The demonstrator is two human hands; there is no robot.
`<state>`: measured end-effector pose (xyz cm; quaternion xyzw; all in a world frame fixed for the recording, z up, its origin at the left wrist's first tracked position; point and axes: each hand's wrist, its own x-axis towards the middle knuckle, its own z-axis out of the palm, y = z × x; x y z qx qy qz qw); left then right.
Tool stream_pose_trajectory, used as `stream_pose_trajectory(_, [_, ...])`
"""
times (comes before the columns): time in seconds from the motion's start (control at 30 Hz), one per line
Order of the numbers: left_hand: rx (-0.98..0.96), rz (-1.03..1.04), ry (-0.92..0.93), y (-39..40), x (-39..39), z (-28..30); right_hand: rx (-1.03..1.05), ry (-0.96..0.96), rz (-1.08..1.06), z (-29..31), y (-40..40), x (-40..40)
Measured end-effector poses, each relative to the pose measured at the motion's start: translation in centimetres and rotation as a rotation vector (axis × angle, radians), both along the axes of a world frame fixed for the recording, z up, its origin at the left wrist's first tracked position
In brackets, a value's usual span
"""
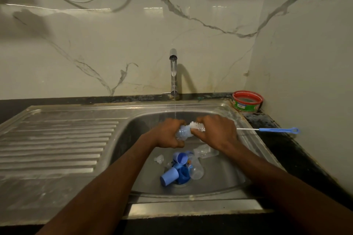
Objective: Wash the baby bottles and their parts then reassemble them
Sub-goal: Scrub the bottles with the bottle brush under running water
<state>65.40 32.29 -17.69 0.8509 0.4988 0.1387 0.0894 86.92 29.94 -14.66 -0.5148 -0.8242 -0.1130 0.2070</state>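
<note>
1. Left hand (pixel 168 133): closed around a clear bottle (pixel 183 133), held sideways above the sink (pixel 219 181), bottle mouth toward the right.
2. Right hand (pixel 215 131): fingers curled around the white bristles of a brush (pixel 197 126), right at the mouth of the bottle; fingertips touching the bristle end.
3. Brush: thin wire stem and blue handle (pixel 278 130) sticking out to the right, past the sink rim and over the dark counter (pixel 271 124), with a loop at the far end.
4. Tap (pixel 173 71): behind the sink, thin stream of water (pixel 175 105) running down, falling just behind the left hand.
5. On the sink bottom, below the hands: a second clear bottle (pixel 196 168) lying on its side, and another clear one (pixel 205 151) lying near the right wrist.
6. Beside these, near the drain: a blue cap (pixel 182 158) with the opening turned up toward the camera, a second blue cap (pixel 169 177) lying on its side, and a blue ring (pixel 184 174) touching it.
7. A little to the left of the caps: a small clear teat (pixel 159 159), apart from the blue pieces.
8. Left of the basin: ribbed steel drainboard (pixel 57 145), wet-looking in places.
9. In the back right corner, on the counter against the wall: a round tub (pixel 247 102) with red rim and green label, contents not clear to see.
</note>
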Motion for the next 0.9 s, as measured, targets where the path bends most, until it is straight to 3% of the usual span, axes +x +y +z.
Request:
stream_pose_trajectory(0.17, [0.021, -0.025, -0.058, -0.3, 0.3, -0.2, 0.113, -0.098, -0.034, -0.3, -0.6, -0.1])
stream_pose_trajectory(0.37, [0.201, -0.052, -0.084, -0.4, 1.2, 1.2, -0.166, 0.152, -0.214, 0.2, 1.3, 1.1])
stream_pose_trajectory(0.53, [0.423, 0.085, -0.008, 0.1, 0.2, 1.2, 0.023, -0.008, 0.062, 0.5, 0.3, 1.0])
stream_pose_trajectory(0.6, [0.329, 0.125, -0.049, -0.2, 0.1, 0.3, 0.072, -0.062, 0.093, 0.6, 0.0, 0.6])
stream_pose_trajectory(0.7, [0.056, 0.049, -0.223, -0.8, 0.4, -0.2, 0.092, -0.071, -0.03, 0.3, -0.1, 0.2])
stream_pose_trajectory(0.8, [0.084, 0.011, -0.146, -0.6, 0.3, 0.0, 0.034, 0.007, -0.198, 0.1, 0.7, 0.4])
stream_pose_trajectory(0.9, [0.285, 0.045, -0.066, -0.4, -0.3, 1.3, -0.09, 0.069, -0.211, -0.1, 1.0, 0.6])
